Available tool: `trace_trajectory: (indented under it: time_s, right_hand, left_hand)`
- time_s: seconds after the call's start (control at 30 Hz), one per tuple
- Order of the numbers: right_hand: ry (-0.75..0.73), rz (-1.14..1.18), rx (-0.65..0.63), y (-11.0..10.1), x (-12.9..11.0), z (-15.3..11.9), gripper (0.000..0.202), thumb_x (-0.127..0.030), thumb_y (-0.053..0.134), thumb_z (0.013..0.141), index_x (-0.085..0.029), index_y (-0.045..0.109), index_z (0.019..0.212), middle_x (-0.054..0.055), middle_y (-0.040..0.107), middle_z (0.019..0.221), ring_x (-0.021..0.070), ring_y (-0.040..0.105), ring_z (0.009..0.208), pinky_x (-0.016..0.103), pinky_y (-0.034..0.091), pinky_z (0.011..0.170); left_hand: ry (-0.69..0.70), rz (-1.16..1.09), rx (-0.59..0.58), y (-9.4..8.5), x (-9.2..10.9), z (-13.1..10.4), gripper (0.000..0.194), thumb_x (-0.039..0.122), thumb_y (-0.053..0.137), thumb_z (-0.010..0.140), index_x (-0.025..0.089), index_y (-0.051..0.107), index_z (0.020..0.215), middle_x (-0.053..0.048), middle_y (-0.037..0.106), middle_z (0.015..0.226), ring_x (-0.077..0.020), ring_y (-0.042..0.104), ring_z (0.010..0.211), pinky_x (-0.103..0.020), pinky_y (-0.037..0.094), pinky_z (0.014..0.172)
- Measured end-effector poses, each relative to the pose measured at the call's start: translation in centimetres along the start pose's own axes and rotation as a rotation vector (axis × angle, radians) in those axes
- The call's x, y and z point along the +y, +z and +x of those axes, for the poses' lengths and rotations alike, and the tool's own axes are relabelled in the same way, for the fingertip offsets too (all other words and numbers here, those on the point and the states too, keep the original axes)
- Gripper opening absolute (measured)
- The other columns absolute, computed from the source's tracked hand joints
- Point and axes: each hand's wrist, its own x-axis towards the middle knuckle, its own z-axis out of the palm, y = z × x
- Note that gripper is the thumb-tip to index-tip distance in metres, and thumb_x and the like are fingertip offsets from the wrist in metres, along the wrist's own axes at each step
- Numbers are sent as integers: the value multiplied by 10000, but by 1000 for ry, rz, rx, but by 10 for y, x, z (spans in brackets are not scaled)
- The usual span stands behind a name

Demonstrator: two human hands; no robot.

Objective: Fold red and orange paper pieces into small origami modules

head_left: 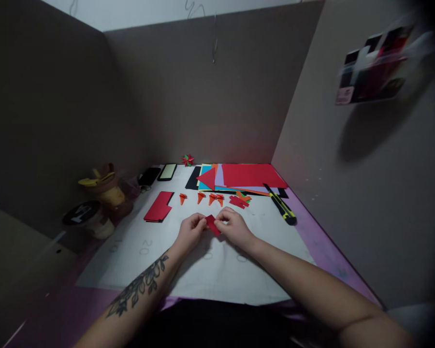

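A small red paper piece (213,224) is held just above the white sheet, between my two hands. My left hand (193,229) pinches its left side with thumb and fingers. On the other side my right hand (234,228) grips the right edge the same way. Beyond the hands lie several small folded orange paper pieces (201,197) in a row. A little pile of red paper strips (239,201) sits past my right hand, with green and orange scraps (243,195) beside it. To the left rests a larger red paper stack (159,207).
Coloured paper sheets (253,175) are piled at the back. A yellow and black utility knife (283,205) lies on the right. Phones (167,172), a paper star (187,160), a lidded tub (94,220) and a yellow pot (110,193) stand around the white sheet (188,275).
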Motion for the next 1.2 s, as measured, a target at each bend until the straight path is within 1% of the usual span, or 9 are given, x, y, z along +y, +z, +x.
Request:
trace_trajectory:
  time_s: [0.13,0.2,0.33,0.4,0.47,0.6,0.77,0.93,1.2]
  right_hand:
    - [-11,1,12,0,-1,0,123,-148,550,704,-186,541,588,-8,525,688,140,511,688,265,400,657]
    - [6,14,9,1,-1,0,120,-154,552,699,-185,540,584,-10,522,680,138,509,676,262,397,645]
    - [105,95,10,3,1,1,130,-195,564,695,-181,524,572,-16,508,654,130,487,629,252,381,594]
    - [142,159,28,4,1,1,130,-220,563,707,-181,523,589,-19,507,648,127,474,615,247,375,577]
    - [139,203,49,5,2,1,126,-231,563,714,-181,526,604,-19,509,657,127,471,620,244,376,578]
    - [118,224,66,7,2,-1,133,-233,571,715,-181,525,601,-13,509,678,130,475,635,245,380,586]
    - [150,293,93,9,0,-2,137,-248,571,724,-179,532,612,-11,511,669,131,473,634,246,391,596]
    - [172,351,87,9,1,-2,135,-257,576,732,-175,535,633,-15,512,671,130,471,647,249,388,618]
    - [186,389,118,10,4,-1,152,-276,583,723,-176,518,630,-19,499,665,131,459,650,249,384,626]
  left_hand:
    - [64,259,55,2,8,-4,234,323,439,863,178,547,714,17,569,579,-126,511,563,-237,366,572]
    - [74,332,80,3,11,-5,245,325,423,871,185,528,698,30,539,546,-124,489,539,-239,350,563]
    - [37,262,123,3,11,-4,235,360,474,842,180,539,705,50,495,516,-109,447,504,-223,330,525]
    - [2,182,87,4,11,-3,226,374,517,814,173,555,717,56,486,508,-100,428,488,-214,317,503]
    - [-15,127,32,5,12,-2,250,381,539,798,166,546,671,55,474,501,-92,407,482,-209,298,491]
    - [-1,103,18,6,15,-3,306,381,548,792,165,487,584,51,449,494,-87,390,495,-206,274,491]
    - [-73,83,-63,7,15,-4,284,389,547,786,166,497,617,54,447,484,-82,367,457,-207,253,468]
    - [-51,78,-83,9,12,-5,265,380,525,796,164,497,646,52,445,524,-80,356,479,-203,243,468]
    - [-31,115,-157,10,13,-6,259,362,508,802,165,485,635,50,444,505,-83,367,472,-206,242,461]
